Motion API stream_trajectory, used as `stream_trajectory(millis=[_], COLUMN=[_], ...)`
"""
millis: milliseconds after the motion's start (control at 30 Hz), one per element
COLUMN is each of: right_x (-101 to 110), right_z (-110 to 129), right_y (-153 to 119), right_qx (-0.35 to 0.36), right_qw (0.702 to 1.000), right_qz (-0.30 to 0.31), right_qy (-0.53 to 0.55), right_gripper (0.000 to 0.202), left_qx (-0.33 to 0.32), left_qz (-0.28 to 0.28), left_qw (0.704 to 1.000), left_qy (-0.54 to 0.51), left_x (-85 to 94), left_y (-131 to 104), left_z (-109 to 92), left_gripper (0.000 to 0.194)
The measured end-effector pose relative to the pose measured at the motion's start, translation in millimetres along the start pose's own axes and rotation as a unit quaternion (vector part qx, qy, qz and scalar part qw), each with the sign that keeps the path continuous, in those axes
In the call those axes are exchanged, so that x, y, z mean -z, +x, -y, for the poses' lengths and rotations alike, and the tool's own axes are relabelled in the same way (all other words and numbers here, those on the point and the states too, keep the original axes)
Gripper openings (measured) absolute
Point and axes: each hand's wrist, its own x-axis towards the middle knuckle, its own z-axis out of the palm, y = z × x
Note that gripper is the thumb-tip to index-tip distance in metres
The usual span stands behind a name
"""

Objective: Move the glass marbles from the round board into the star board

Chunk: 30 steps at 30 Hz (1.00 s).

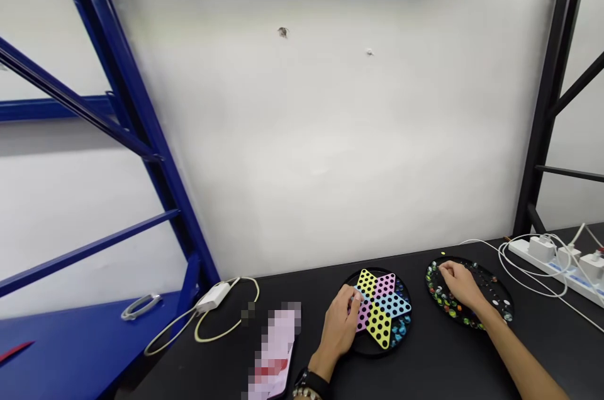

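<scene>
At the hands [338, 319] [461, 283], star board [380, 309] left, marble tray [500, 288] right

The bare left hand [340, 319] is holding its back upward, its fingers [347, 292] bending inward and its thumb [355, 307] lying close to them. The bare right hand [458, 282] is arching with fingers bent, while the bare right forearm [521, 350] is slanting in from the lower right.

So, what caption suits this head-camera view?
Left hand at a colourful star-shaped board, right hand over a dark tray of marbles.
</scene>
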Motion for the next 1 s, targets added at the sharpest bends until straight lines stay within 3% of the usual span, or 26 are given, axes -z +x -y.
stream_trajectory(millis=[100, 233, 433, 567, 667, 733, 833, 900, 1000], right_x=[1, 15, 34, 34, 37, 42, 50, 52, 45], right_z=[-2, -3, -16, -19, -1, 15, 31, 33, 29], right_y=[1, 1, -11, -16, -19, -20, -20, -17, -12], right_qx=[0.031, 0.007, -0.028, -0.040, -0.040, -0.050, -0.081, -0.108, -0.143], right_qw=[0.996, 0.993, 0.976, 0.975, 0.986, 0.975, 0.899, 0.851, 0.831], right_qz=[0.006, 0.004, 0.150, 0.167, 0.157, 0.182, 0.212, 0.197, 0.143], right_qy=[-0.078, -0.121, -0.158, -0.143, -0.038, 0.118, 0.373, 0.475, 0.518], right_gripper=[0.030, 0.027, 0.029, 0.032, 0.039, 0.042, 0.037, 0.029, 0.020], left_qx=[-0.003, -0.005, 0.001, -0.003, -0.002, -0.003, -0.004, -0.004, -0.003], left_qz=[-0.001, -0.002, 0.004, 0.000, 0.004, 0.004, 0.005, 0.005, 0.005], left_qw=[1.000, 1.000, 1.000, 1.000, 1.000, 1.000, 1.000, 1.000, 1.000], left_qy=[0.000, -0.003, -0.006, -0.004, 0.003, 0.007, 0.012, 0.015, 0.018], left_x=[-0.3, -1.1, -0.2, 0.3, -0.3, -1.1, -1.7, -1.5, -0.6], left_y=[0, 0, 0, 0, 0, 0, 1, 1, 1], left_z=[1, 2, 2, 3, 3, 4, 4, 3, 1], left_gripper=[0.042, 0.041, 0.041, 0.041, 0.042, 0.042, 0.040, 0.039, 0.038])
